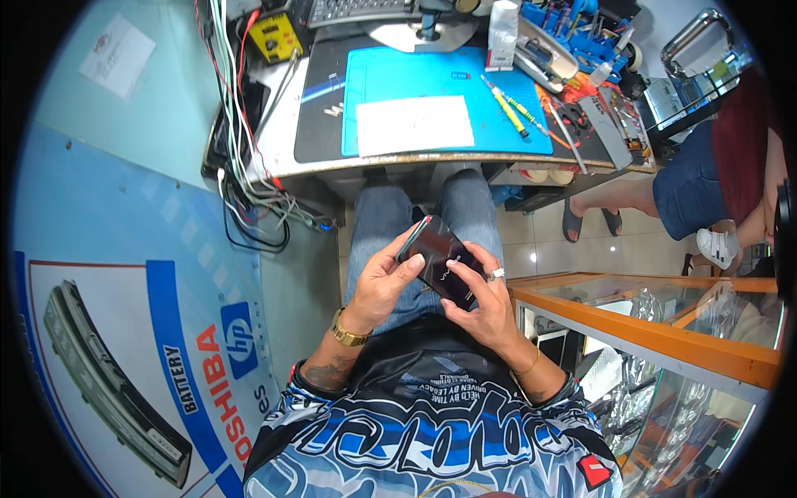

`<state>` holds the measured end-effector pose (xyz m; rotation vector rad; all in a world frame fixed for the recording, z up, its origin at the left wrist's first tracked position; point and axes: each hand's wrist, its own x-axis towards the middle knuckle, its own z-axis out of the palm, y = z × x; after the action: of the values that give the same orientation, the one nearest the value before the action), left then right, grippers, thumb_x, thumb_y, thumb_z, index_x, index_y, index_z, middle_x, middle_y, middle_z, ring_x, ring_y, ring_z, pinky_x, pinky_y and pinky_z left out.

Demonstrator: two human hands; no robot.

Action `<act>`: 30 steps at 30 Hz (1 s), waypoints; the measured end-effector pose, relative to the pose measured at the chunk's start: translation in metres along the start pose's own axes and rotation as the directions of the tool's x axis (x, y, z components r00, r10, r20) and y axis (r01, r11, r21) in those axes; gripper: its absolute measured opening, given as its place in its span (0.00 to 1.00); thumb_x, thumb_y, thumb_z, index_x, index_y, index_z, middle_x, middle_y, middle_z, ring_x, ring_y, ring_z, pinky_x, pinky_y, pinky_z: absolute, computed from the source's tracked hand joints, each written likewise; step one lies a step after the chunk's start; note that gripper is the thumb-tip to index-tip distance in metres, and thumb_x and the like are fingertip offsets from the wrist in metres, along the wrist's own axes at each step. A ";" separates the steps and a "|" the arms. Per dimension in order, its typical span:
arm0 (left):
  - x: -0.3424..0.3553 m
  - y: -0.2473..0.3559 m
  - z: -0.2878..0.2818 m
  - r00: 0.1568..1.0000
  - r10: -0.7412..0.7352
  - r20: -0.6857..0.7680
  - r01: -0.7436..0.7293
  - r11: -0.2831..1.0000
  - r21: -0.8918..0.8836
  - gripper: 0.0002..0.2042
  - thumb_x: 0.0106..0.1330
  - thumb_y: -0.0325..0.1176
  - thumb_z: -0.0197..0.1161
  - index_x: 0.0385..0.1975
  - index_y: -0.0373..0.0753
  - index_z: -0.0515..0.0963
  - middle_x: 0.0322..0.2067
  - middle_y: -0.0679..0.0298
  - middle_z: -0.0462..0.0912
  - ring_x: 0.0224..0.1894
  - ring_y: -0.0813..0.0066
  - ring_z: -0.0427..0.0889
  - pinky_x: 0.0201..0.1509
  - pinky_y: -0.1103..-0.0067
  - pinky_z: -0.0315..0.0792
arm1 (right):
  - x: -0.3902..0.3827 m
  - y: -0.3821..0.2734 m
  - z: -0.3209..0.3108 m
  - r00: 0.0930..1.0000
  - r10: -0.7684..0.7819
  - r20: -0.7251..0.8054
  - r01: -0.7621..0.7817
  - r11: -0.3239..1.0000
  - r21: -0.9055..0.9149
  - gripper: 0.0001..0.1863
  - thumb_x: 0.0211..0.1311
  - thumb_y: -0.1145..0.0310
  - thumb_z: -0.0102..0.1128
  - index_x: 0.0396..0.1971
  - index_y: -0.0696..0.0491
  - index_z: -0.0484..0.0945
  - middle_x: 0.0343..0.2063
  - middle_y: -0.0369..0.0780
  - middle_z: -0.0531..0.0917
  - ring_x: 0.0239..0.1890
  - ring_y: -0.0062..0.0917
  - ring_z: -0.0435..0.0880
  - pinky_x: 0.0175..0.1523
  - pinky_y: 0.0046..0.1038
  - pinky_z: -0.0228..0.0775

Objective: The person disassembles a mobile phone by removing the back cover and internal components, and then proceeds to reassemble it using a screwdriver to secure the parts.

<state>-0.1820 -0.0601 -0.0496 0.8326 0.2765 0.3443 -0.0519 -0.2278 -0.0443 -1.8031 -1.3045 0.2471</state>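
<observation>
A dark smartphone [440, 273] with small white lettering is held tilted over my lap. My left hand [379, 287], above a gold watch, grips its left side, thumb resting on the face near the upper end. My right hand [481, 307], with a ring, holds the right side and lower end, a finger lying on the dark face. Beyond my knees, a blue work mat [382, 75] on the desk carries a white paper [413, 124] and yellow screwdrivers [510, 112].
A yellow device [276, 37] and hanging cables [242, 149] flank the desk's left. Tools and blue racks [564, 21] crowd its right. An orange-framed glass display case [643, 332] borders my right. Another person [697, 178] is beyond it. A printed panel [108, 216] walls my left.
</observation>
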 end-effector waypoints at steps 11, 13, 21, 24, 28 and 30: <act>-0.031 -0.046 -0.020 0.985 -0.151 -0.083 0.146 0.987 -0.060 0.28 0.79 0.30 0.54 0.76 0.33 0.56 0.65 0.60 0.73 0.63 0.77 0.74 0.67 0.79 0.69 | -0.038 0.017 0.010 0.971 0.028 0.236 -0.002 0.994 -0.111 0.36 0.43 0.78 0.77 0.58 0.47 0.80 0.66 0.51 0.69 0.64 0.53 0.71 0.66 0.46 0.68; -0.033 -0.045 -0.020 0.985 -0.150 -0.091 0.146 0.988 -0.041 0.28 0.79 0.29 0.54 0.76 0.33 0.57 0.64 0.60 0.74 0.63 0.78 0.73 0.66 0.80 0.68 | -0.039 0.017 0.012 0.967 0.023 0.252 0.011 0.991 -0.133 0.36 0.43 0.78 0.77 0.58 0.47 0.80 0.66 0.51 0.70 0.64 0.52 0.71 0.66 0.46 0.68; -0.036 -0.042 -0.030 0.945 -0.089 -0.316 0.251 0.817 0.519 0.19 0.76 0.31 0.61 0.63 0.29 0.75 0.48 0.63 0.87 0.49 0.82 0.80 0.56 0.81 0.76 | -0.031 0.016 0.017 0.946 -0.016 0.325 0.090 0.973 -0.213 0.33 0.46 0.77 0.73 0.58 0.47 0.80 0.64 0.50 0.72 0.64 0.48 0.72 0.66 0.46 0.65; -0.042 -0.050 -0.040 0.931 -0.083 -0.356 0.254 0.848 0.466 0.16 0.74 0.30 0.63 0.58 0.29 0.80 0.43 0.64 0.88 0.45 0.86 0.81 0.50 0.83 0.77 | -0.024 0.014 0.014 0.912 -0.022 0.409 0.121 0.969 -0.216 0.31 0.49 0.76 0.72 0.57 0.48 0.80 0.64 0.49 0.73 0.64 0.45 0.73 0.65 0.46 0.65; -0.053 -0.049 -0.043 0.925 -0.175 -0.338 0.301 0.879 0.369 0.16 0.73 0.29 0.64 0.58 0.30 0.80 0.41 0.64 0.89 0.45 0.86 0.81 0.50 0.83 0.77 | -0.014 0.009 0.013 0.911 -0.034 0.410 0.095 0.987 -0.129 0.26 0.53 0.73 0.72 0.56 0.51 0.81 0.59 0.46 0.77 0.60 0.43 0.76 0.62 0.43 0.68; -0.059 -0.054 -0.047 0.936 -0.169 -0.308 0.291 0.864 0.411 0.16 0.73 0.29 0.64 0.58 0.30 0.80 0.42 0.62 0.90 0.45 0.85 0.82 0.51 0.83 0.78 | -0.008 0.011 0.019 0.930 0.007 0.368 0.013 0.999 -0.053 0.24 0.54 0.72 0.71 0.54 0.52 0.82 0.55 0.45 0.80 0.57 0.41 0.78 0.60 0.41 0.69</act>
<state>-0.2424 -0.0862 -0.1147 1.2008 0.7217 0.1599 -0.0600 -0.2256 -0.0662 -1.8593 -1.5852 0.5759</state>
